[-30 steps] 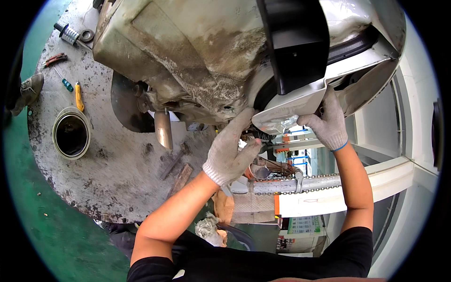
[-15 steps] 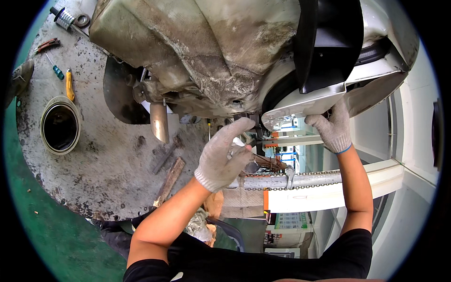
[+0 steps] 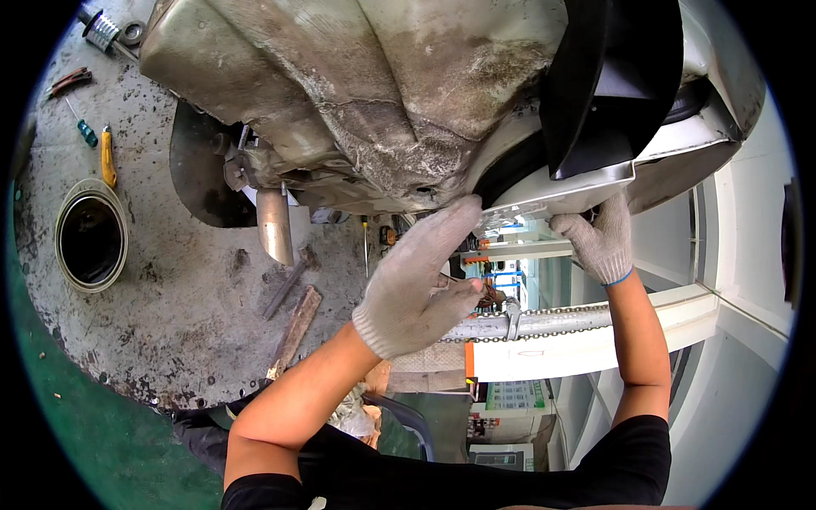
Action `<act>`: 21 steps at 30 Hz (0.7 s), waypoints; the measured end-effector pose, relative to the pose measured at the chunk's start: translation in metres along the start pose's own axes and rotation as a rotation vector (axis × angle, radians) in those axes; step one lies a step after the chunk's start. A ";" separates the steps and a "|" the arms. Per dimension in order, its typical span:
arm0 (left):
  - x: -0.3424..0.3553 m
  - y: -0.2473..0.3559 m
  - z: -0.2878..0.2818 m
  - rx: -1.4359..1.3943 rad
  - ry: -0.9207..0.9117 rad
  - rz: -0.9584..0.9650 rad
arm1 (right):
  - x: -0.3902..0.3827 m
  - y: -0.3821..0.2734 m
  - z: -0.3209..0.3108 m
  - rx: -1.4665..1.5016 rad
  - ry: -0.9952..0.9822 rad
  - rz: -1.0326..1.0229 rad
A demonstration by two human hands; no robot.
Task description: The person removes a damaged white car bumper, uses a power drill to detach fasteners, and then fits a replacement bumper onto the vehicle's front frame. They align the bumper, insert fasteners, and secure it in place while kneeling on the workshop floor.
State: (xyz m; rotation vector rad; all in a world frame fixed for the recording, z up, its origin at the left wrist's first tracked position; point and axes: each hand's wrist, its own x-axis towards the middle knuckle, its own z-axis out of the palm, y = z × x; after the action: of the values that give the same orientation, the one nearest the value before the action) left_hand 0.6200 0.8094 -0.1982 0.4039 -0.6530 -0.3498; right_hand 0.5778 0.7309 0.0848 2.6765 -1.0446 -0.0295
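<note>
My gloved left hand (image 3: pixel 416 280) is open, thumb apart from the raised fingers, whose tips are at the lower left end of a silver metal panel (image 3: pixel 548 197). My gloved right hand (image 3: pixel 599 238) has its fingers hooked up at that panel's lower right edge, partly hidden, with the thumb bent out. A curved black plate (image 3: pixel 616 127) stands over the panel, beside a dirty, pale vehicle body (image 3: pixel 340 76). A metal pipe (image 3: pixel 274 225) hangs below the body, left of my hands.
A stained metal platform (image 3: pixel 178 314) carries a round can (image 3: pixel 89 236), yellow-handled tool (image 3: pixel 108 157), screwdriver (image 3: pixel 87 132), red pliers-like tool (image 3: pixel 68 81), spring part (image 3: pixel 102 32) and wood strip (image 3: pixel 293 331). A chained rail (image 3: pixel 561 325) crosses behind my arms, above a green floor (image 3: pixel 59 365).
My left hand dropped a little from the panel edge, then rose back to it. The view has shifted, so the body and black plate appear farther right and the platform's items farther left.
</note>
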 end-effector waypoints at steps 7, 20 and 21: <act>0.016 -0.002 0.006 0.013 -0.047 -0.013 | 0.002 -0.006 0.001 -0.003 0.021 0.016; 0.015 -0.008 0.003 0.115 -0.045 0.025 | 0.002 0.005 0.001 -0.006 0.019 0.001; 0.011 -0.009 0.002 0.130 -0.044 0.002 | 0.002 0.004 0.001 -0.032 0.025 0.011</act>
State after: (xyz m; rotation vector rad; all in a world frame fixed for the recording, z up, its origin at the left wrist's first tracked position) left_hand 0.6252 0.7957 -0.1949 0.5208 -0.7219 -0.3155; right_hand 0.5765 0.7262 0.0855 2.6359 -1.0424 -0.0106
